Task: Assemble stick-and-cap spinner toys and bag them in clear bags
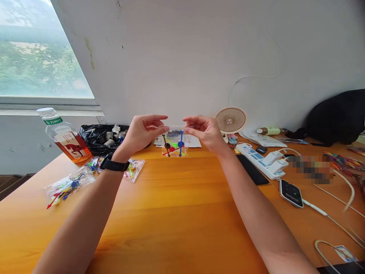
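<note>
A small clear plastic bag (pixel 174 141) hangs upright between my hands, above the far part of the table. Inside it are arrow-shaped plastic pieces: a black arrow (pixel 167 145), a blue arrow (pixel 181 144), and red and yellow-green parts behind them. My left hand (pixel 146 129) pinches the bag's upper left corner between thumb and fingers. At the upper right corner, my right hand (pixel 203 130) does the same. Two similar bags of colourful pieces lie on the left of the table, one bag (pixel 70 186) nearer and another bag (pixel 134 169) partly behind my left wrist.
A bottle of amber drink (pixel 67 137) stands at the left, beside a black rubbish bag (pixel 94 139). At the back is a small fan (pixel 230 121). To the right lie a white power strip (pixel 261 161), a black-faced device (pixel 291 193), cables and a black backpack (pixel 339 118).
</note>
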The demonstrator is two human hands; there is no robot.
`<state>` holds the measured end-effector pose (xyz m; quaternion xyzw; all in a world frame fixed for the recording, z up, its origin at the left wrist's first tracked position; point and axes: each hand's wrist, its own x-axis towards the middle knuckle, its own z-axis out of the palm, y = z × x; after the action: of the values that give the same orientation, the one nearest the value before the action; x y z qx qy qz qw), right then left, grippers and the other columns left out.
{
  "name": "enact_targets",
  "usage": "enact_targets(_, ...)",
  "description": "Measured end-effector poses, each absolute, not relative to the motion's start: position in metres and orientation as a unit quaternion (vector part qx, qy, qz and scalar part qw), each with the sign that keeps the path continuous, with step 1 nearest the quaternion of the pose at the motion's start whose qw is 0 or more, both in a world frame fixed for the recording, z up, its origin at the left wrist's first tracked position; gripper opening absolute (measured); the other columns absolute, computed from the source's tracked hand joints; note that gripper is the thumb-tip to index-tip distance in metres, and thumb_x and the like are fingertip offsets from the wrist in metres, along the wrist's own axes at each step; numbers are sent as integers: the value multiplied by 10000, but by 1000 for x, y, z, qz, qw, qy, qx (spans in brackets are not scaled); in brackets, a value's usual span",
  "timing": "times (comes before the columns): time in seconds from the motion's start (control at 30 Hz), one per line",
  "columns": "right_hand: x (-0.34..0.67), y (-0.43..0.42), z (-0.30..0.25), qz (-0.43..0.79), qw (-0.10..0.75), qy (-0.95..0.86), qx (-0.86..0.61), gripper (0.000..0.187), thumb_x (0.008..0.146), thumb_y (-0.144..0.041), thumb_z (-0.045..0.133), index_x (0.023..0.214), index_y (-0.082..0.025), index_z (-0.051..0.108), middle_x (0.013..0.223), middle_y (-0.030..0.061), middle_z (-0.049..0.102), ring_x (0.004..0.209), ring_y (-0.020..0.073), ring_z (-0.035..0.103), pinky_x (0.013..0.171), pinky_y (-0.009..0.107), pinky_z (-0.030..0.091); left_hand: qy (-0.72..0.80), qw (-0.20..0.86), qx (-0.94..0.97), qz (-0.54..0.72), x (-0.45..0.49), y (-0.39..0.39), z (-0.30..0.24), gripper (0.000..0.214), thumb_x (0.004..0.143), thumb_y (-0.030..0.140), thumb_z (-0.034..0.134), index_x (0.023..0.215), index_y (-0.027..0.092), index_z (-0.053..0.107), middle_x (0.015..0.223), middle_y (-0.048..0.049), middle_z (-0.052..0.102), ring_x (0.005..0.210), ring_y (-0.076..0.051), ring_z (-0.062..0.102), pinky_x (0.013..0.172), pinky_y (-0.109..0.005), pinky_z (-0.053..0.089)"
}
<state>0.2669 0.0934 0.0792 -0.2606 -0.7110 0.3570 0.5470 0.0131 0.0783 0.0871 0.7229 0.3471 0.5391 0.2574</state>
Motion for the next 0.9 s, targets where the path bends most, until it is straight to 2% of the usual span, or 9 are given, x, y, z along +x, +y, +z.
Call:
enact_targets(0.17,266,96,77,284,538,-746,-271,214,865,-409,827,953,-214,828,959,53,787,934,209,729,877,348,602,350,251,763,483,9,84,86,366,862,517,811,936,159,838,929,-91,816,866,-218,754,818,-315,619)
enact_targets(0.33,266,97,74,320,551,-728,-253,237,839,-439,857,956,-233,852,962,57,786,933,223,729,858,375,626,320,299,739,512,2,85,84,369,779,468,892,948,144,838,891,-100,815,804,-217,760,767,-327,639)
enact_targets(0.53,266,89,80,342,563,-718,-226,144,833,-369,850,917,-254,874,1016,64,769,938,216,719,831,364,627,317,314,710,545,0,77,89,288,766,400,897,926,162,869,945,-112,832,919,-272,789,860,-379,657)
enact_targets(0.7,270,86,86,313,567,-726,-233,122,819,-348,864,862,-236,846,1000,61,753,953,212,704,853,346,605,336,305,694,558,3,76,91,324,735,434,928,862,147,849,868,-101,823,823,-245,781,798,-361,663)
enact_targets(0.8,269,85,87,316,559,-728,-239,225,814,-368,882,984,-231,824,984,48,744,947,201,699,867,330,595,324,322,690,561,5,77,90,396,687,430,966,944,153,846,897,-94,823,844,-239,783,838,-367,667)
enact_targets(0.9,266,83,87,327,507,-751,-269,359,861,-457,840,1135,-228,796,1032,54,747,966,204,696,865,326,586,307,331,705,547,8,78,88,402,712,418,956,1005,164,848,936,-92,821,884,-234,778,879,-366,658)
